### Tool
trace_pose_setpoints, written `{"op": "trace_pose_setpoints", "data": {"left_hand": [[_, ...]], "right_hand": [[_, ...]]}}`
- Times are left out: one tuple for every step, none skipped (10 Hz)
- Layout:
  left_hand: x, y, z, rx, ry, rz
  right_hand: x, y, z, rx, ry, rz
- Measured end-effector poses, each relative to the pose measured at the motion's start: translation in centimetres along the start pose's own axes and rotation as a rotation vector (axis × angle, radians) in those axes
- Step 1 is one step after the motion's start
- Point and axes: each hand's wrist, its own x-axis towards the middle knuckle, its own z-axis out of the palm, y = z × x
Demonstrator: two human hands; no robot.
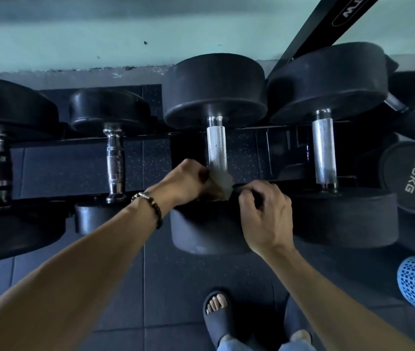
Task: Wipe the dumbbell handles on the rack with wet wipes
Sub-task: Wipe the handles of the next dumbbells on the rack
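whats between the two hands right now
In the head view, a crumpled wet wipe fills the gap: the left hand grips it at the near end of the knurled handle, and the right hand pinches toward its edge.

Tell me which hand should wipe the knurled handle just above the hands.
Left. The left hand already grips the wet wipe at the near end of that knurled handle; the right hand sits lower, holding no wipe.
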Motion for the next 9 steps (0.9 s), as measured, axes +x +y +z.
{"op": "trace_pose_setpoints", "data": {"left_hand": [[0.9,1.5,0.0,-0.12,0.186,0.051],[1.2,1.2,-0.1,-0.158,0.194,0.035],[0.2,0.0,-0.2,0.177,0.056,-0.008],[0.6,0.5,-0.3,0.06,0.091,0.034],[1.4,1.7,-0.9,-0.459,0.195,0.042],[1.3,0.7,-0.8,-0.275,0.135,0.031],[-0.6,0.2,-0.4,-0.089,0.003,-0.038],[0.1,1.4,-0.3,-0.393,0.201,-0.031],[1.4,2.3,-0.6,-0.611,0.314,-0.053]], "right_hand": [[-0.1,0.1,0.0,0.001,0.007,0.004],[-0.1,0.1,0.0,-0.007,-0.008,0.016],[0.0,-0.1,0.0,0.001,0.001,0.004],[0.0,-0.2,0.0,0.001,0.007,0.011],[-0.1,0.1,0.1,0.02,0.02,0.014],[0.0,0.1,0.1,-0.003,0.004,0.003],[0.1,-0.1,0.1,-0.007,0.009,0.0],[-0.1,-0.1,0.0,0.009,0.003,0.021],[-0.1,0.0,0.1,0.02,-0.003,0.019]]}}
